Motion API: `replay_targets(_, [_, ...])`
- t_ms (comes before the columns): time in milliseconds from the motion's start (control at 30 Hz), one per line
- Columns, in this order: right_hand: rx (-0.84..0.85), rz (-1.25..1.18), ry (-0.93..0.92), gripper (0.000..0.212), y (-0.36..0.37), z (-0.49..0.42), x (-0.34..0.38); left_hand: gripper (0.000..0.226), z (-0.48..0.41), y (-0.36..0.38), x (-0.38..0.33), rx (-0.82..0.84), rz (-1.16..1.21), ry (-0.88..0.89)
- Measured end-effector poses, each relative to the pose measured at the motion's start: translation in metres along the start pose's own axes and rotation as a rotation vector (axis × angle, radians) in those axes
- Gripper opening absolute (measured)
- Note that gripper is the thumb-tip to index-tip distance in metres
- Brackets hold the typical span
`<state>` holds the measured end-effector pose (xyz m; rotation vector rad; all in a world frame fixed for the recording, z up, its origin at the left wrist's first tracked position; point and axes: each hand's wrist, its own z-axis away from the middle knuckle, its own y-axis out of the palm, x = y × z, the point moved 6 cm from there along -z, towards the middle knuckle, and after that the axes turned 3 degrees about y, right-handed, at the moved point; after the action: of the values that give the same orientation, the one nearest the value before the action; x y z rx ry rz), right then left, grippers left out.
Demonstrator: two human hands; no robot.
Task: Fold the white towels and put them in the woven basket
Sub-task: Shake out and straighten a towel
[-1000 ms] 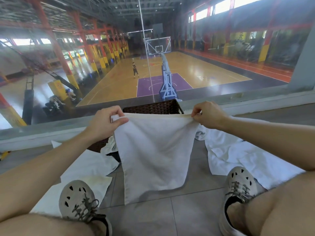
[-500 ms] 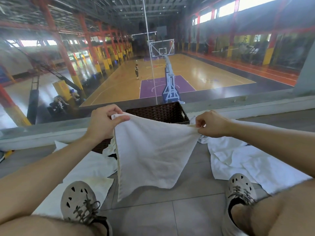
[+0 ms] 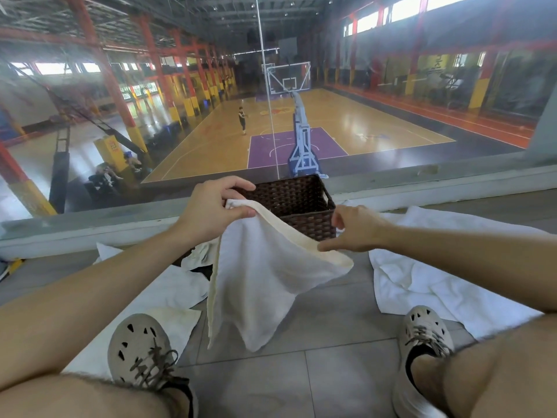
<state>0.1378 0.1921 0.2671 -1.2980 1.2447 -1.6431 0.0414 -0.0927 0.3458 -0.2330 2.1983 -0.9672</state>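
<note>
Towel held before basket: corner pinched by left hand, hem pinched short of corner by right hand; skewed fold risked from sagging free corner, hem easily slipped to floor

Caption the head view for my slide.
Left hand and right hand hold a white towel up before the woven basket.

White towel held up in front of woven basket.
Left hand pinches its top corner, right hand pinches the edge lower down; loose towels lie on the floor either side.
</note>
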Motion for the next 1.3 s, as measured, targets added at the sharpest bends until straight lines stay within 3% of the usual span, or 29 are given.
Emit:
replay_targets(167, [0.107,-0.178,-0.061,0.125,0.035,0.008,0.051,0.016,0.000,0.011,-0.010,0.092,-0.060,0.083])
replay_targets(233, [0.124,-0.193,-0.119,0.137,0.044,0.011,0.072,0.013,0.001,0.011,-0.014,0.096,-0.072,0.107])
replay_targets(333, [0.116,-0.195,-0.192,0.113,0.053,0.017,0.094,0.012,0.003,0.012,-0.020,0.085,-0.075,0.134])
replay_targets(433, [0.040,-0.103,-0.238,0.043,0.057,0.013,0.102,0.011,0.005,0.011,-0.021,0.084,-0.076,0.153])
replay_targets(467, [0.014,-0.061,-0.235,0.031,0.056,0.009,0.100,0.011,0.006,0.011,-0.021,0.083,-0.083,0.158])
replay_targets(733, [-0.089,-0.112,0.003,0.022,-0.008,-0.004,0.061,0.017,0.010,0.008,-0.003,0.055,-0.265,0.188])
replay_targets(900, [0.006,-0.359,0.113,0.028,-0.030,-0.003,0.058,0.028,0.015,0.023,-0.002,0.120,-0.383,0.352])
replay_targets(1100, [0.223,-0.241,0.260,0.010,-0.017,0.006,0.049,0.032,0.006,0.027,0.007,0.083,-0.401,0.297])
replay_targets(1200, [0.199,-0.263,0.288,0.021,-0.018,0.007,0.045,0.034,0.003,0.021,0.015,0.049,-0.405,0.234])
replay_targets(1300, [0.195,-0.539,0.315,0.036,-0.016,0.005,0.046,0.035,0.004,0.021,0.021,0.060,-0.365,0.158])
